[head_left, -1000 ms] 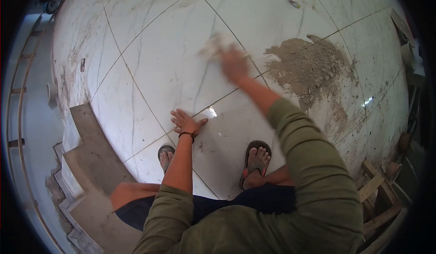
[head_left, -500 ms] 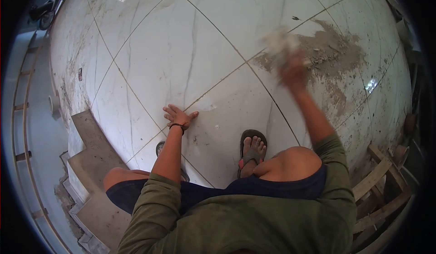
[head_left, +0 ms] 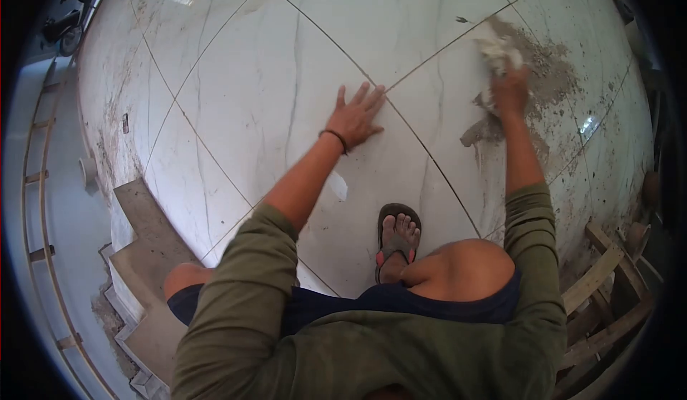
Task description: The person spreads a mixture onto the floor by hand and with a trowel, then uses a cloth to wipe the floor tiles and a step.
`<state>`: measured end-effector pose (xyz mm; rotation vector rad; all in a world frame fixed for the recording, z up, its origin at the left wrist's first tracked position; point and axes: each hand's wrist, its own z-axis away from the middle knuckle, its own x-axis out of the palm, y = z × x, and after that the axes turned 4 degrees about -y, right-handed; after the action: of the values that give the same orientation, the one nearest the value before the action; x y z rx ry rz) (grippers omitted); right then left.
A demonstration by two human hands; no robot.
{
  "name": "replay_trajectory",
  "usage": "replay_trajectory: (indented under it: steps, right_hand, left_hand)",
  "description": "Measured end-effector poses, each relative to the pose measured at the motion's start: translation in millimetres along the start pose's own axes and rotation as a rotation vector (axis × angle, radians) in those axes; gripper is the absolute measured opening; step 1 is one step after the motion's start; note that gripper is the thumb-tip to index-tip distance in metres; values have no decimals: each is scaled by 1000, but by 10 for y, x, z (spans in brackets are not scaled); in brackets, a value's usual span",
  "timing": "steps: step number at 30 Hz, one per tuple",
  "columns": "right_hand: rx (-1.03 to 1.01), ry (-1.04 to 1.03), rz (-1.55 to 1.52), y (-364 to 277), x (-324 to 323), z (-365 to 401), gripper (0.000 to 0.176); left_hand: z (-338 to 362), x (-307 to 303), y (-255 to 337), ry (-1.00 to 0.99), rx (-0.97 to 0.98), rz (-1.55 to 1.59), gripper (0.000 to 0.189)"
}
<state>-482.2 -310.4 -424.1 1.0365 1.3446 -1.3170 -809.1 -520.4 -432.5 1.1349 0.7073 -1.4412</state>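
Note:
My left hand (head_left: 356, 117) lies flat with spread fingers on the white tiled floor (head_left: 250, 106), its fingertips close to where the joint lines cross. A dark band circles that wrist. Farther right, my right hand (head_left: 509, 89) is closed on a pale, crumpled cloth (head_left: 494, 48), somewhat blurred. The cloth rests on the floor at the left part of a patch of grey-brown wet dirt (head_left: 554, 74). A smeared lump of dirt (head_left: 481, 131) lies just below and left of my right hand.
Brown steps (head_left: 154, 250) descend at the lower left, with a wooden ladder (head_left: 44, 178) beyond them. A wooden frame (head_left: 597, 282) stands at the lower right. My sandalled foot (head_left: 398, 237) is on the floor. A motorbike (head_left: 66, 31) shows at the upper left.
My left hand has moved up and right across the floor. My right hand and the cloth have shifted right over the dirt, and a dirt smear now shows below them.

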Motion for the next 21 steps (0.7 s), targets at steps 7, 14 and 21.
replay_trajectory:
  steps: [7,14,21]
  right_hand:
    - [180,235,-80,438,60,357,61]
    - [-51,161,-263,-239,151,798,63]
    - [-773,-71,-340,-1200,489,1614,62]
  left_hand:
    - [-236,-317,-563,-25,8,-201,57]
    - [-377,-396,-719,27,-82,-283,56]
    - [-446,-476,-1197,7,-605,-205,61]
